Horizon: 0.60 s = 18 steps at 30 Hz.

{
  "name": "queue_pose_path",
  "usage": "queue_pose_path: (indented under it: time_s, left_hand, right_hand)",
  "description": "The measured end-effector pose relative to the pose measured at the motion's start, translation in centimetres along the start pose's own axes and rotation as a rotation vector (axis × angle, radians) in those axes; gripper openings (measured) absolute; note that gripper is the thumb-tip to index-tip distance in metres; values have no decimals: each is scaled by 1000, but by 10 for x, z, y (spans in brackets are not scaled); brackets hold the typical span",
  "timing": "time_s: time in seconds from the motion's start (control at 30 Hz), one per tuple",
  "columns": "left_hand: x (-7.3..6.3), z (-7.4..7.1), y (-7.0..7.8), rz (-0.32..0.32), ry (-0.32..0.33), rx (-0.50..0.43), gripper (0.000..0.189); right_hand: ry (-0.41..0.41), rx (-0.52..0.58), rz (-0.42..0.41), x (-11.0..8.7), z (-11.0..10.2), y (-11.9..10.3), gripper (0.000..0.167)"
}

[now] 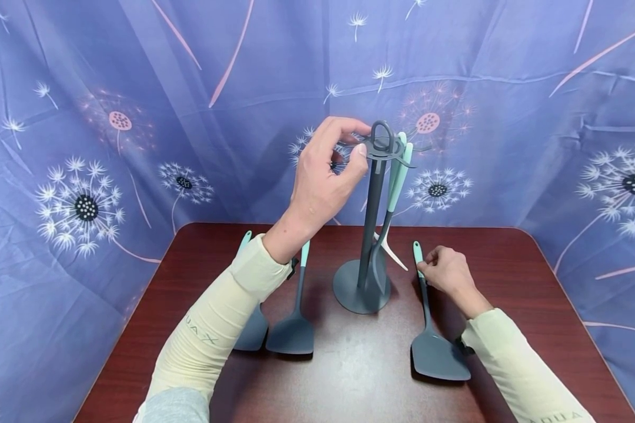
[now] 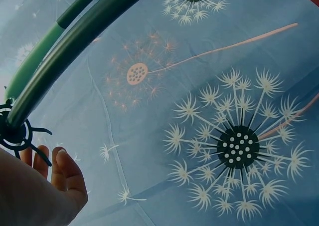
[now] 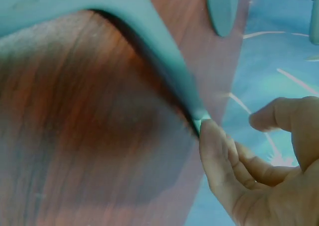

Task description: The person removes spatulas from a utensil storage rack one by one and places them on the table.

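Both hands are occupied, as I see from my place. The right hand (image 1: 447, 270) pinches the mint handle (image 1: 418, 259) of a turner (image 1: 439, 355), thumb against it; in the wrist view the index fingertip stands apart, so the grip looks light. The left hand (image 1: 325, 161) pinches the ring (image 1: 383, 156) on top of a stand (image 1: 369, 235), beside its loop. This turner lies on the table (image 1: 360, 382), right of the stand, its wide dark head toward the person. I judge it rather light, but heavier at the head, so it may swing down if one lifts it only by the handle's tip. The head looks firm, perhaps bending slightly, and not fragile; the handle looks smooth and could turn between two fingertips. I would take it at the lower half of the mint part, with the thumb and two or three fingers. The stand appears stiff and slim on its round base (image 1: 346, 288); being tall, it could probably tip if pushed at the ring, so a steadying hold there seems sensible. Some utensils (image 1: 399, 182) hang from its right side. Farther left, two more turners (image 1: 290, 336) lie close together, one partly covered from sight, and behind the table is a flowered curtain (image 1: 190, 117).
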<state>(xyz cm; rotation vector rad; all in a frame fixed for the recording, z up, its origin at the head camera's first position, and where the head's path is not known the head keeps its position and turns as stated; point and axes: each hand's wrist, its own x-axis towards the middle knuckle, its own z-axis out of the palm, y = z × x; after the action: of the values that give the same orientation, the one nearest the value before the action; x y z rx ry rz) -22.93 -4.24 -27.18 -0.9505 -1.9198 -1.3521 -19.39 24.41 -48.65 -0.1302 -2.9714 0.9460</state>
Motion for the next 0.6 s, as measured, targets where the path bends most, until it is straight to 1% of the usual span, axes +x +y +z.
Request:
queue_pose_path:
  time_s: [0.07, 0.4, 0.5, 0.6]
  left_hand:
    - [0, 0, 0, 3, 1, -1, 33]
    - [0, 0, 1, -1, -2, -3, 34]
    - [0, 0, 1, -1, -4, -9, 34]
    - [0, 1, 1, -4, -4, -12, 35]
  right_hand:
    - [52, -7, -27, -2, -2, -3, 23]
    - [260, 64, -88, -9, -15, -29, 23]
    - [298, 80, -101, -12, -19, -37, 23]
    - [316, 100, -101, -14, -21, -43, 25]
